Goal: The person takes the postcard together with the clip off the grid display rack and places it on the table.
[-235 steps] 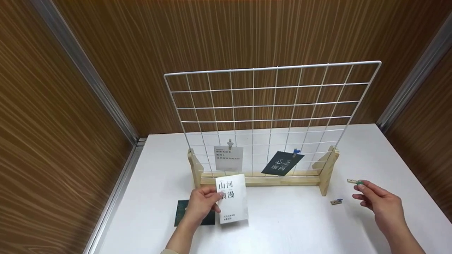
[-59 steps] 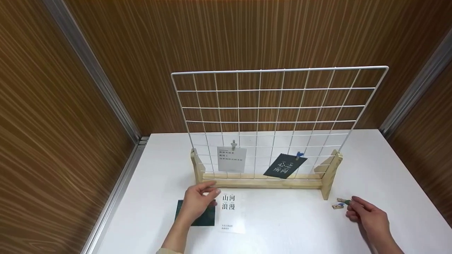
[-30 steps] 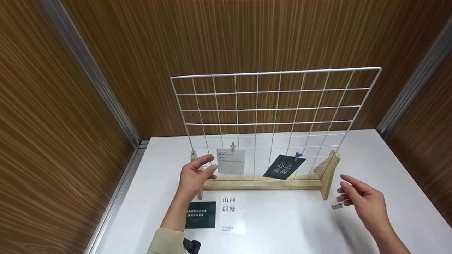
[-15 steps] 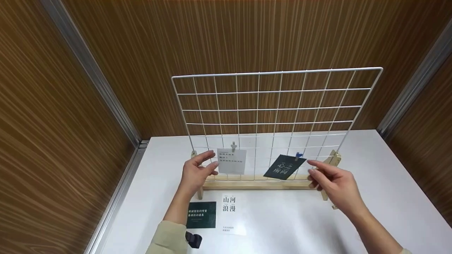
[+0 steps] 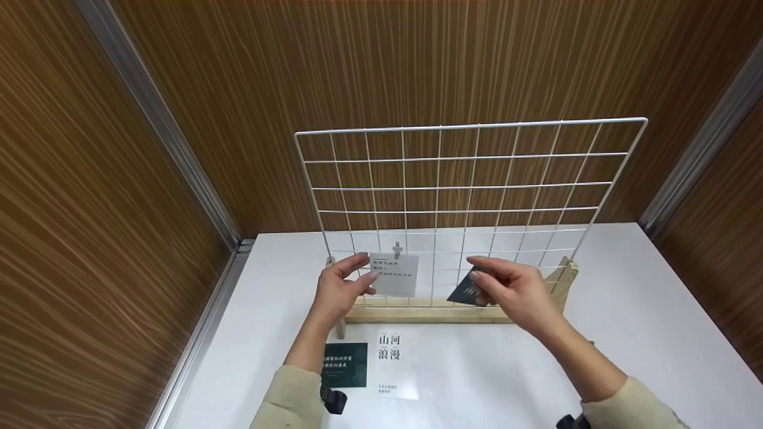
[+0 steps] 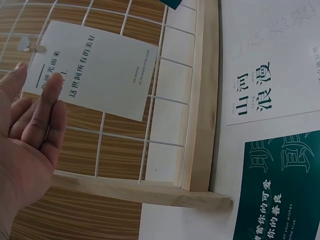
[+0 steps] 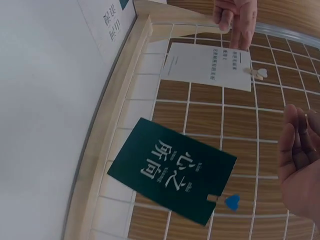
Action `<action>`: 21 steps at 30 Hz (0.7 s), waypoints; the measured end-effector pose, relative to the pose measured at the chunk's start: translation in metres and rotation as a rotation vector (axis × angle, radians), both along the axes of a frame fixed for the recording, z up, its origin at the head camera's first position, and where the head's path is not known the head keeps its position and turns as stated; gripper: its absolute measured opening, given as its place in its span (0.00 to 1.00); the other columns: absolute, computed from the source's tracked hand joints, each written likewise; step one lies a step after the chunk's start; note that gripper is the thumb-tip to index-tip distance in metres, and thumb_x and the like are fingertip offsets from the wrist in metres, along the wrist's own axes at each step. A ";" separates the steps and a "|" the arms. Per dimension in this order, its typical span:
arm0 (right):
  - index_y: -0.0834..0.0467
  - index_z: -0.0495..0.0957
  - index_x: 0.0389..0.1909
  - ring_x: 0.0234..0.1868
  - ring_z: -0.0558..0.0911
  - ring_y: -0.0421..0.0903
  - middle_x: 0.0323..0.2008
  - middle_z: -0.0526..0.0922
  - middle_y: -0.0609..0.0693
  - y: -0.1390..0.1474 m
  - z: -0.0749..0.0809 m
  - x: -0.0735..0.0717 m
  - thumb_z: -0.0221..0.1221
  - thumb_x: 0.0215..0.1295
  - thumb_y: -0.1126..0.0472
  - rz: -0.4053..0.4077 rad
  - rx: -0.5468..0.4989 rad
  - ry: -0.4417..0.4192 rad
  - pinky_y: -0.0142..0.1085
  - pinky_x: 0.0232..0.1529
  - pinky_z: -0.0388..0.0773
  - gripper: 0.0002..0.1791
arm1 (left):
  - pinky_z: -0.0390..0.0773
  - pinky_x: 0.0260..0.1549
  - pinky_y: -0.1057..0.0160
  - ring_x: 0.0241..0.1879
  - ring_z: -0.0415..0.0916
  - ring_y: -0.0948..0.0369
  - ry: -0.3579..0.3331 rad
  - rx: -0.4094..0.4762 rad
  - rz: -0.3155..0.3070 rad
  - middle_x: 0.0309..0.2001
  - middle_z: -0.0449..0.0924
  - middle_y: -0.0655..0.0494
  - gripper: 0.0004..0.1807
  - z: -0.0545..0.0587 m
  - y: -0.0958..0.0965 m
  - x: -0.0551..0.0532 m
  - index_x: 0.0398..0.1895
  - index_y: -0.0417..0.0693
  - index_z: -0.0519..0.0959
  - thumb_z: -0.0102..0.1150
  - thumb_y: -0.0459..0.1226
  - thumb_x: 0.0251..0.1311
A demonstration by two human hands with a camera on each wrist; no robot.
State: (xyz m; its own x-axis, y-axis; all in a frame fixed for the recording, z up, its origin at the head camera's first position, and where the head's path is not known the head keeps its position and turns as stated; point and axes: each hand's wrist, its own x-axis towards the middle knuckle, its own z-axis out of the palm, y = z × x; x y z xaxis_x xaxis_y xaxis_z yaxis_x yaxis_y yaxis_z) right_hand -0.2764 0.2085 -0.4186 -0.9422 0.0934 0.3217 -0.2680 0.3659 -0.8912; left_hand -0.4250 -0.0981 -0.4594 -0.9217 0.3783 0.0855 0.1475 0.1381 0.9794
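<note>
A white printed card [image 5: 398, 285] hangs on the wire grid from a small wooden clothespin [image 7: 256, 73] with a pale heart. My left hand [image 5: 337, 293] is at the card's left edge, thumb and forefinger apart, fingertips overlapping the card in the left wrist view; whether they touch it I cannot tell. To its right, a dark green card [image 7: 172, 172] hangs tilted from a clothespin with a blue heart [image 7: 232, 202]. My right hand [image 5: 515, 292] covers part of that card in the head view. In the right wrist view it is apart from the card, fingers loosely bent, holding nothing.
The white wire grid [image 5: 471, 156] stands upright in a wooden base [image 5: 426, 315]. On the white table before it lie a green card [image 5: 347, 370] and a white card [image 5: 398, 372], side by side. Wood-grain panels [image 5: 381, 59] enclose the table.
The white card in my left hand was laid on the table, and the green clothespin in my right was put down. My left hand rose to the grid; my right swung left to the dark card.
</note>
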 end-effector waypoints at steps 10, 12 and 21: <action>0.61 0.85 0.61 0.28 0.86 0.48 0.31 0.87 0.54 -0.023 0.019 -0.035 0.65 0.76 0.63 0.028 0.065 -0.042 0.38 0.33 0.88 0.16 | 0.88 0.46 0.59 0.45 0.89 0.46 -0.035 -0.010 -0.030 0.68 0.80 0.46 0.25 0.005 0.008 -0.002 0.68 0.47 0.81 0.72 0.37 0.69; 0.60 0.85 0.62 0.28 0.87 0.47 0.31 0.88 0.54 -0.027 0.022 -0.040 0.65 0.76 0.63 0.030 0.081 -0.040 0.38 0.31 0.87 0.17 | 0.88 0.45 0.59 0.48 0.88 0.43 -0.049 0.008 -0.028 0.66 0.81 0.47 0.23 0.005 0.010 -0.004 0.66 0.47 0.82 0.72 0.37 0.69; 0.62 0.85 0.61 0.27 0.87 0.47 0.31 0.87 0.54 -0.046 0.030 -0.054 0.64 0.76 0.64 0.046 0.120 -0.044 0.39 0.32 0.88 0.16 | 0.88 0.41 0.60 0.33 0.89 0.56 -0.121 0.054 0.020 0.59 0.86 0.47 0.19 -0.001 0.020 -0.010 0.61 0.44 0.84 0.72 0.34 0.68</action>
